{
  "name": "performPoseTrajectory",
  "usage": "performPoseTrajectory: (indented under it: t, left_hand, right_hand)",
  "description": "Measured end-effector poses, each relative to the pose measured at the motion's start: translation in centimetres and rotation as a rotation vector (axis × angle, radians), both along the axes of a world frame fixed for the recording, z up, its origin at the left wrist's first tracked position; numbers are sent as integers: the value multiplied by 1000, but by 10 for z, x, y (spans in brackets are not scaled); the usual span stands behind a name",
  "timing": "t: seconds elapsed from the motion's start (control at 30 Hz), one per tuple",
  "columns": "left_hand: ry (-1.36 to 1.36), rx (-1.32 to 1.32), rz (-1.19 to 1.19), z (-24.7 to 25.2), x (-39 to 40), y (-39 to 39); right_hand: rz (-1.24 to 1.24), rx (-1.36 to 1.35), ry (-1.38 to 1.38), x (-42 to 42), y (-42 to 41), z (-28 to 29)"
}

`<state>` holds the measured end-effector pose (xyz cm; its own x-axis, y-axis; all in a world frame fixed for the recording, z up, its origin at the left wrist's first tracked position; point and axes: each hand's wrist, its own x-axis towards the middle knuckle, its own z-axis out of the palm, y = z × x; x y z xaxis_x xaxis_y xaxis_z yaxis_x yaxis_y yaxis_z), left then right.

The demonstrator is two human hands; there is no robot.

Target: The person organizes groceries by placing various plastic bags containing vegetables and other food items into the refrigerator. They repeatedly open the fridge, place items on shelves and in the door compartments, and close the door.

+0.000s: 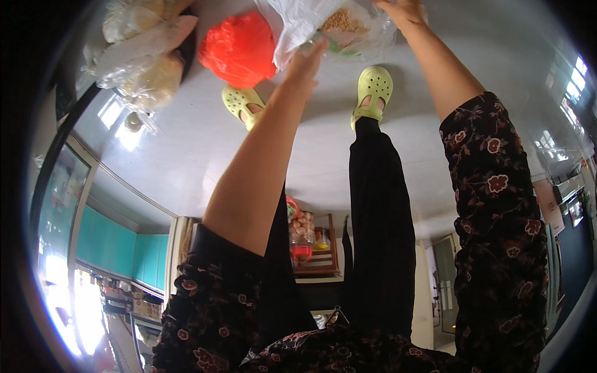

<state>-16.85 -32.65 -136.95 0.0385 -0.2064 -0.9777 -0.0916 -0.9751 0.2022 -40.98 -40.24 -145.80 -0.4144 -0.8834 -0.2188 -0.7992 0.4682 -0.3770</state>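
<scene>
At the top of the view, a clear plastic bag (373,44) holds tan grains or beans (344,22) and something green. A crumpled white plastic bag (298,23) lies against its left side. My right hand (405,13) grips the clear bag's right edge, its fingers partly cut off by the picture's rim. At the lower left of the bags is my left hand (303,65), blurred, its fingertips overlapping the white bag; whether they grip it is hidden. A knotted red plastic bag (240,49) sits on the floor just left of that hand.
Several clear bags of pale food (149,70) stand at the upper left, with a small round item (133,122) on the glossy floor (322,154). My feet wear green clogs (374,88). Behind my legs, a wooden shelf (322,263) carries a jar of eggs or similar (302,226).
</scene>
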Motion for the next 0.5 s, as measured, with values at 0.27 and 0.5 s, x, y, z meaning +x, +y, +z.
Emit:
performPoseTrajectory:
  t: [0.27,0.5]
  left_hand:
    - [-71,-129,188,-50,65,12]
    - [10,-295,160,12,51,9]
  right_hand:
    - [-517,118,-894,52,111,150]
    - [-643,-53,-672,46,125,185]
